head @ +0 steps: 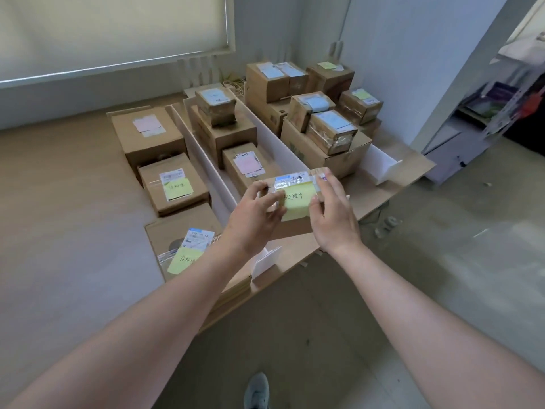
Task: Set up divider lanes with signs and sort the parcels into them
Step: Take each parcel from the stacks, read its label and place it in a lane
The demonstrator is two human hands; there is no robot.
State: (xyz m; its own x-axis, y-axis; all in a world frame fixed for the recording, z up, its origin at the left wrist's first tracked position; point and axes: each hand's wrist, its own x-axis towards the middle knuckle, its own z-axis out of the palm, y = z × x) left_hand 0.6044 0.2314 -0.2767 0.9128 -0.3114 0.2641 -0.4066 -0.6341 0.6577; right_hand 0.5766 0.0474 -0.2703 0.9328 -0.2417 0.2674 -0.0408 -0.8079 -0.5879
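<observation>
Seen from the head camera, a person is gripping a small cardboard parcel [298,202] between both hands above the near end of a low cardboard surface [380,190]. The left hand [253,219] is clamping the parcel's left side, fingers curled over its top edge; the right hand [333,214] is pressing against the right side, its fingers reaching across the far corner. A yellow sticky note [296,203] with handwritten characters is covering much of the parcel's top, partly hidden by the left thumb; the printed label just beyond it is too glossy to read.

Two white dividers are splitting the surface into lanes. The left divider [203,160] is running from far to near, its near end disappearing behind the left hand. The right divider [277,140] is largely hidden by the held parcel. In the left lane, three parcels are lying in a row, the nearest one [180,246] carrying a yellow note and being cut off by the left forearm. The middle lane is holding stacked boxes [218,125], and the right lane is crowded with a taller heap of parcels [321,113]. A white sign holder [267,259] is standing at the near edge, its face turned away. Another white piece [383,166] is standing at the right edge. A shoe [256,391] is showing on the floor below.
</observation>
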